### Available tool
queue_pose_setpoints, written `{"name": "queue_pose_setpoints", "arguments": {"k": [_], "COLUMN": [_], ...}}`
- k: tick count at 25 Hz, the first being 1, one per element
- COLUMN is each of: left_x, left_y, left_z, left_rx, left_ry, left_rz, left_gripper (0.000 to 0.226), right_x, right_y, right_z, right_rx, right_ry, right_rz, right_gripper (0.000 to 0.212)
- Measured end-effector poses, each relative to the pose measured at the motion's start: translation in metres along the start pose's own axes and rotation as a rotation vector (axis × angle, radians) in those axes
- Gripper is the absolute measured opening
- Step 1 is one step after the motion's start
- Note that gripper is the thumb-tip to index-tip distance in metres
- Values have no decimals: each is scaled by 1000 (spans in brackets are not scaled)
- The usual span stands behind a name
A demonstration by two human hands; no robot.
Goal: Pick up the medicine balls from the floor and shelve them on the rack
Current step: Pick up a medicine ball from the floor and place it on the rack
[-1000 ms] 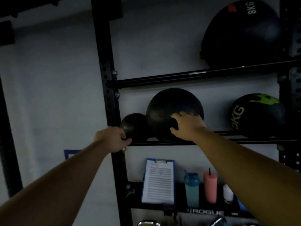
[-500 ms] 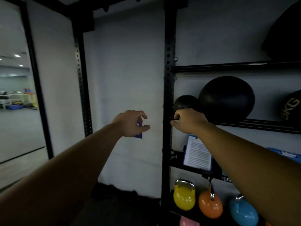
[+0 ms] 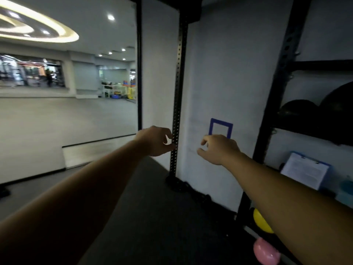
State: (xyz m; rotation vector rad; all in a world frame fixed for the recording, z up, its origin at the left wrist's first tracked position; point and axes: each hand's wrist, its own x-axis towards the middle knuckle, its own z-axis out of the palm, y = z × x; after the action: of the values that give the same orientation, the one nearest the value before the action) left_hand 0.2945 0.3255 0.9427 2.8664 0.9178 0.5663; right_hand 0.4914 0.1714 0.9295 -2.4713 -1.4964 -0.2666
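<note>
A small black medicine ball [image 3: 298, 109] and a larger black one [image 3: 340, 111] rest side by side on the black rack's shelf [image 3: 305, 133] at the far right. The rack's upright post [image 3: 277, 83] stands left of them. My left hand [image 3: 155, 140] floats in front of a second perforated post, fingers loosely curled, holding nothing. My right hand [image 3: 217, 148] hangs in front of the white wall, fingers apart and empty, well left of the rack. No medicine ball on the floor is in view.
A perforated black post [image 3: 177, 92] stands mid-frame; a blue rectangle outline [image 3: 220, 128] marks the wall. A clipboard [image 3: 305, 170] leans on a lower shelf. Yellow [image 3: 260, 221] and pink [image 3: 265, 252] kettlebells sit at the rack's foot. A large mirror [image 3: 66, 92] fills the left; dark floor lies below.
Both hands have come off the balls on the shelf and drawn back empty. My view has swung left, so the rack has slid to the right edge.
</note>
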Motion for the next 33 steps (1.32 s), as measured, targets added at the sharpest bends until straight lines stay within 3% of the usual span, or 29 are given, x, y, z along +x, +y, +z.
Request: {"name": "queue_pose_setpoints", "arguments": {"k": [8, 12, 18, 27, 33], "left_x": [-212, -276, -327, -365, -352], "left_y": [-75, -109, -190, -383, -450], "left_z": [8, 14, 41, 128, 168], "left_rx": [80, 51, 37, -140, -181], "left_ry": [-193, -196, -254, -419, -538], "left_rz": [-235, -296, -355, -478, -442], "left_gripper": [46, 46, 50, 47, 44], "right_x": [-125, -168, -174, -151, -126], "right_y": [-120, -183, -270, -409, -427], "right_z": [95, 122, 178, 331, 376], "right_rx": [185, 154, 190, 382, 331], "right_ry": [-222, -324, -368, -494, -549], "right_rz": [-92, -151, -169, 45, 82], "right_gripper": [38, 40, 42, 47, 48]}}
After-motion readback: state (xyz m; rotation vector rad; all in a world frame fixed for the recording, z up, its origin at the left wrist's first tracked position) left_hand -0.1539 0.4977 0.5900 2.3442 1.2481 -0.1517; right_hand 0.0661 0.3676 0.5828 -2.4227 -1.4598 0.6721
